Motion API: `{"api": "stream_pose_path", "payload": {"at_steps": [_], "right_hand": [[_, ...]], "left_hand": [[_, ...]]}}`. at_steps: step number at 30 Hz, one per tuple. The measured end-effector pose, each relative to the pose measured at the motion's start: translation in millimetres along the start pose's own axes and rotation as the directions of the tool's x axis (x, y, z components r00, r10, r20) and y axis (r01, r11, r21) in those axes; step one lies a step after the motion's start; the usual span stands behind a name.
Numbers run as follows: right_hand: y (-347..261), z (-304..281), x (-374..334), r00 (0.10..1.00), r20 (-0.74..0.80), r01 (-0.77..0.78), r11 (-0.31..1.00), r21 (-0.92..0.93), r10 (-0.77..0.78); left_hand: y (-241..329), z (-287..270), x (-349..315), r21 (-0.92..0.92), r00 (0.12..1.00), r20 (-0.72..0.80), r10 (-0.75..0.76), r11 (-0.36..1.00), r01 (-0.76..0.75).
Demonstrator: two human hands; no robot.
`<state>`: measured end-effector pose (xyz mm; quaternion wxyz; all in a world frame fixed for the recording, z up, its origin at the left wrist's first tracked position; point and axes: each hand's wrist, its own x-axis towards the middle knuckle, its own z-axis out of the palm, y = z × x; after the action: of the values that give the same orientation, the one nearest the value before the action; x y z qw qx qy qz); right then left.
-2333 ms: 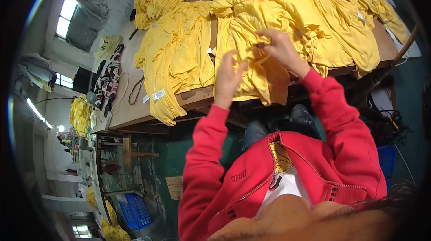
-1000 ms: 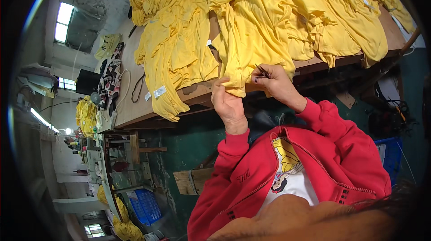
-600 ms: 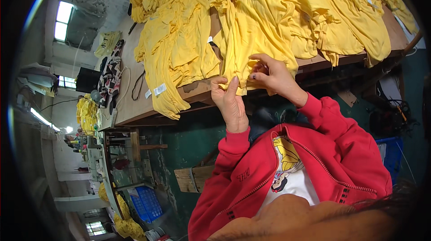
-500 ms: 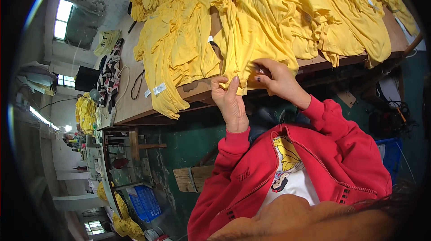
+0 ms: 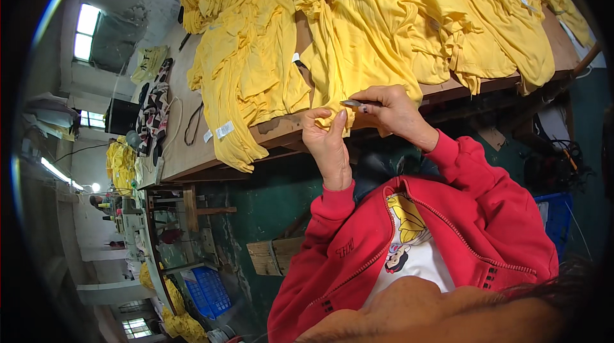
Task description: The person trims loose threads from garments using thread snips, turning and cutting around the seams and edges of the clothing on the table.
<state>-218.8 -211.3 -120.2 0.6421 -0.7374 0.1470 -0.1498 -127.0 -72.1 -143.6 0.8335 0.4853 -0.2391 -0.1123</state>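
Observation:
A yellow garment [image 5: 358, 49] lies over the table's near edge, its corner drawn toward me. My left hand [image 5: 326, 145] pinches that corner between thumb and fingers. Closed in my right hand [image 5: 393, 111] are small thread snips [image 5: 350, 103]. Their pointed metal tip reaches left, just above the pinched cloth by my left thumb. Most of the snips is hidden by my fingers. To the left, another yellow garment [image 5: 252, 74] hangs partly off the edge with white labels [image 5: 224, 129] showing.
More yellow garments pile across the wooden table [image 5: 281, 127]. At its left end lie a patterned cloth [image 5: 153, 103] and a cord. A wooden bench [image 5: 272, 255] stands below, with a blue crate [image 5: 209, 290] to the left and another blue crate [image 5: 560, 215] to the right.
My right hand has turned so that the snips' tip now shows beside the cloth corner. My left hand keeps its pinch, nearly unmoved.

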Motion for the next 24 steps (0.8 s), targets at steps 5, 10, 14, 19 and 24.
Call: {"api": "stream_pose_path", "payload": {"at_steps": [5,10,14,19,24], "right_hand": [[18.8,1.6,-2.0,0.943,-0.162,0.314,0.939,0.141,-0.291],[9.5,15.8,-22.2,0.859,-0.226,0.42,0.885,-0.199,-0.459],[13.7,32.5,-18.2,0.735,-0.237,0.542,0.761,-0.356,-0.635],[9.4,25.6,-22.1,0.741,-0.23,0.484,0.739,-0.468,-0.631],[4.5,8.6,-37.2,0.795,-0.178,0.434,0.75,-0.499,-0.579]], "left_hand": [[9.3,8.3,1.2,-0.094,0.997,-0.032,-0.065,0.994,0.061],[20.0,2.5,1.7,-0.344,0.971,-0.008,-0.238,0.913,0.221],[25.6,5.9,-2.9,-0.349,0.972,0.013,-0.235,0.91,0.225],[22.9,3.3,-5.0,-0.267,0.979,-0.037,-0.198,0.946,0.181],[27.2,5.6,-6.5,-0.251,0.982,-0.051,-0.182,0.954,0.163]]}}
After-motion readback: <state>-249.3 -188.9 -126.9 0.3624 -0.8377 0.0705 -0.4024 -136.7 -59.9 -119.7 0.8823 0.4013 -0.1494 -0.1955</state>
